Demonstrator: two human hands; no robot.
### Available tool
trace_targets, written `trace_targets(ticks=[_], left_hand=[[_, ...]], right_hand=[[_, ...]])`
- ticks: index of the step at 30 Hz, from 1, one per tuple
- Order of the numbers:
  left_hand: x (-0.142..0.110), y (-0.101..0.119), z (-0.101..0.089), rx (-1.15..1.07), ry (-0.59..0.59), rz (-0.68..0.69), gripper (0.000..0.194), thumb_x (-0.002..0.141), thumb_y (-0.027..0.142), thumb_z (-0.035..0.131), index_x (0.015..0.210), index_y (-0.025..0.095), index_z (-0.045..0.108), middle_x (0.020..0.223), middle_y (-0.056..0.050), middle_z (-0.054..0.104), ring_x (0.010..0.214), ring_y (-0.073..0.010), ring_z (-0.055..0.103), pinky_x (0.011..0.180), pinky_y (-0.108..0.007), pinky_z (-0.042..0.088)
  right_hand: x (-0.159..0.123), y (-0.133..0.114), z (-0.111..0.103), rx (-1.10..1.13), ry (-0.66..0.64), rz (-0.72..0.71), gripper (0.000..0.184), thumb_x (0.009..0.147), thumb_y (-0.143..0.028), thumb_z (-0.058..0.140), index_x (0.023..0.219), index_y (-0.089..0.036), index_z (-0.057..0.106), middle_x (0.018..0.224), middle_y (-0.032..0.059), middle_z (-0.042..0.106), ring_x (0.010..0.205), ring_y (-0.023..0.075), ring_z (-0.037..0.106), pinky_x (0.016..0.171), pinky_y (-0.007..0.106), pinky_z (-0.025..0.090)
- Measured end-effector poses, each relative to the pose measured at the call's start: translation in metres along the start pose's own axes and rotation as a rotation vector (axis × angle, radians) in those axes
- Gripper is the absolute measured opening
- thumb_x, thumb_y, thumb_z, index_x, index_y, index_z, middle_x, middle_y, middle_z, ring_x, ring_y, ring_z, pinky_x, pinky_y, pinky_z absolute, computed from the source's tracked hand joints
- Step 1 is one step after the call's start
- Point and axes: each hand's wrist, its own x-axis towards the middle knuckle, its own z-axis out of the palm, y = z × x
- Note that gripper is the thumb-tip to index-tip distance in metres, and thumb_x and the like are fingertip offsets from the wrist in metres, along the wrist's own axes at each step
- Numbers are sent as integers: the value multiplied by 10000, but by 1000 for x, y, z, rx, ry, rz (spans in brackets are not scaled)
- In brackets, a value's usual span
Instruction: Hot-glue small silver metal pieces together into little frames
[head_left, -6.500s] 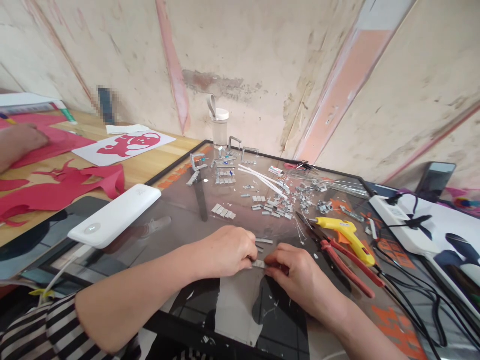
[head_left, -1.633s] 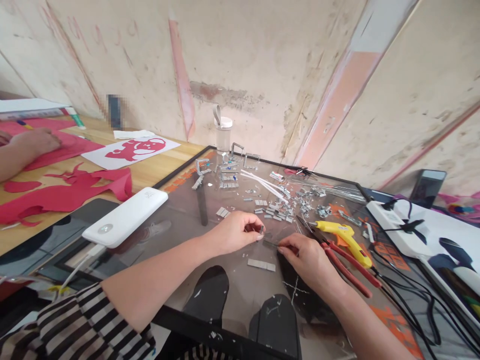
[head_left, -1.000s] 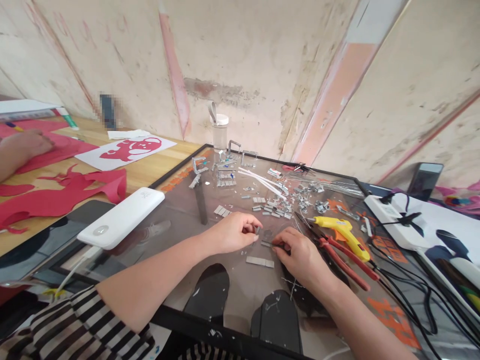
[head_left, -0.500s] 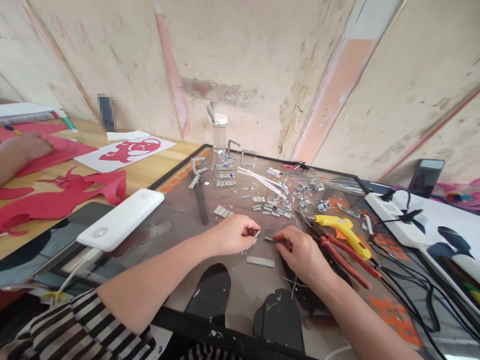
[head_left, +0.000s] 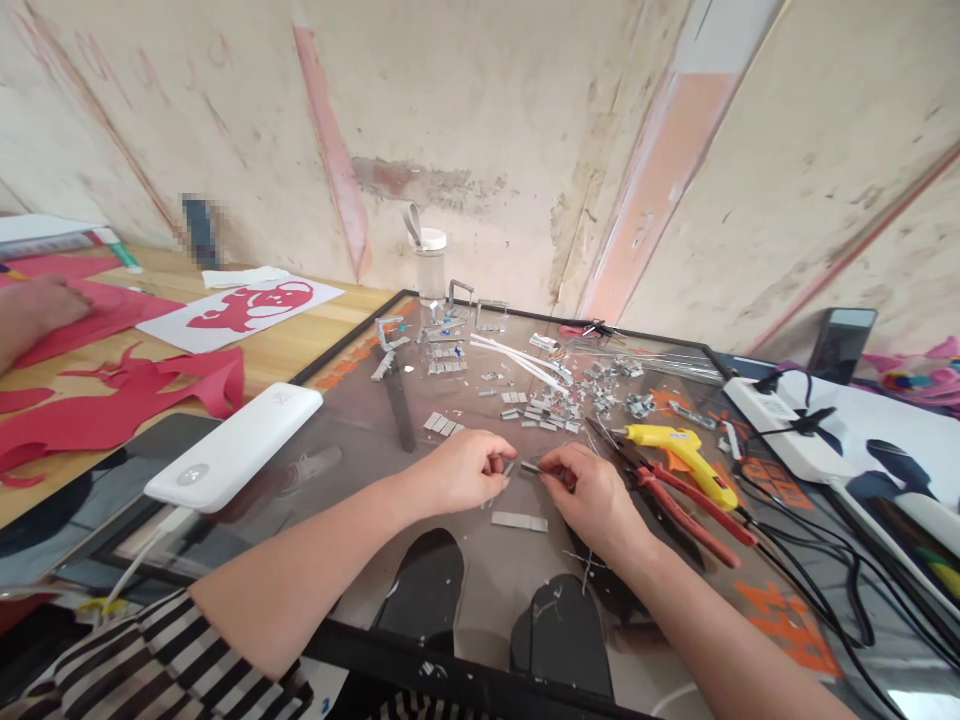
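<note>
Between its thumb and fingers, my left hand pinches a small grey piece. Close by on the right, my right hand pinches another small grey strip; the two pieces are apart. Just below them on the glass tabletop lies a flat row of joined grey pieces. A second grey row rests beyond my left hand. Loose grey pieces are scattered farther back. What the pieces are made of I cannot tell.
Red-handled pliers and a yellow glue gun lie right of my right hand, near a white power strip with cables. A white power bank sits left. Another person's hand rests on red sheets. A lidded jar stands behind.
The strip in my right hand has turned and now points more toward my left hand. Both hands keep their pinch, and the view has shifted slightly.
</note>
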Motion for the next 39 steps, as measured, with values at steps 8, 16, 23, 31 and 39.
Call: trace_targets(ticks=[8,16,23,31,39], left_hand=[[3,-8,5,-53,-6,-10,294,696,210,545,954,135,665,700,-5,651,598,-116,569,577,-210,422],[4,-8,7,-54,3,-2,289,694,213,547,941,128,669,669,-4,641,595,-120,569,575,-210,420],[5,-8,7,-70,6,-34,281,694,212,546,934,130,668,654,1,639,593,-121,574,569,-211,420],[4,-12,8,-155,-20,-77,289,727,246,560,981,140,645,643,4,632,556,-121,576,561,-224,444],[6,-18,10,-284,-57,-112,314,734,247,564,1024,132,603,669,2,624,544,-118,584,528,-221,460]], right_hand=[[0,-1,5,-1,8,-11,124,766,-135,538,806,-202,634,777,21,624,712,164,580,635,253,442],[1,-1,6,5,14,-21,137,759,-120,545,806,-208,640,773,17,629,725,166,581,647,254,441],[2,-3,7,-6,12,-32,139,757,-113,561,813,-211,642,779,18,637,740,169,586,645,252,435],[2,-7,3,-43,4,-44,132,756,-124,595,839,-204,659,800,24,645,762,176,585,708,278,438],[2,-7,1,-45,-7,-52,172,743,-104,584,854,-210,663,802,21,642,719,160,582,664,258,441]])
